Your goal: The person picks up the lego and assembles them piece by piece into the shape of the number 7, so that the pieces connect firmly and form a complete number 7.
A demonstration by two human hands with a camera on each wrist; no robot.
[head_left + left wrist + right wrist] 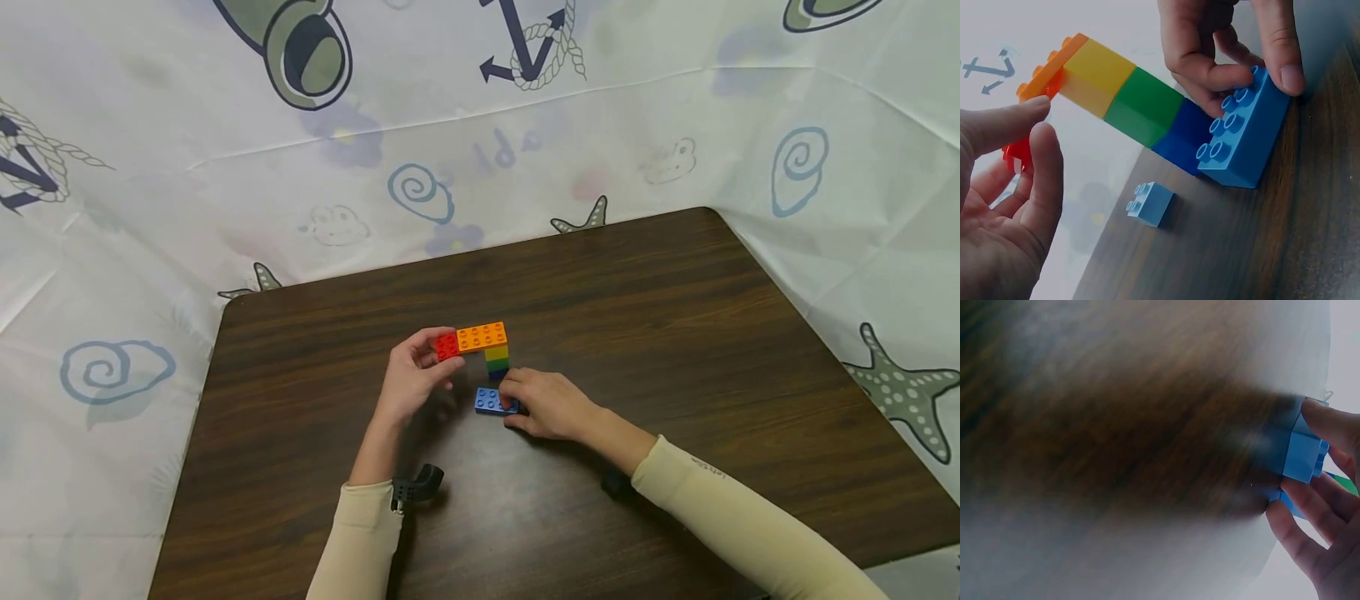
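Observation:
My left hand (pixel 408 375) holds a red brick (pixel 447 346) between thumb and fingers. It sits at the left end of a long orange brick (pixel 482 337), level with it in the head view. Under the orange brick's right end stands a column of yellow (pixel 1099 76), green (pixel 1144 107) and dark blue (pixel 1186 135) bricks. Just in front of the column, my right hand (pixel 551 406) grips the right end of a lighter blue brick (pixel 491 402), its studs up on the table. Fingers partly cover that end.
A small light blue brick (pixel 1152 205) stands on the dark wooden table (pixel 637 317), seen in the left wrist view. A printed white sheet (pixel 480 167) hangs behind the table. Both forearms wear pale sleeves, with a black mount (pixel 418 487) on the left wrist.

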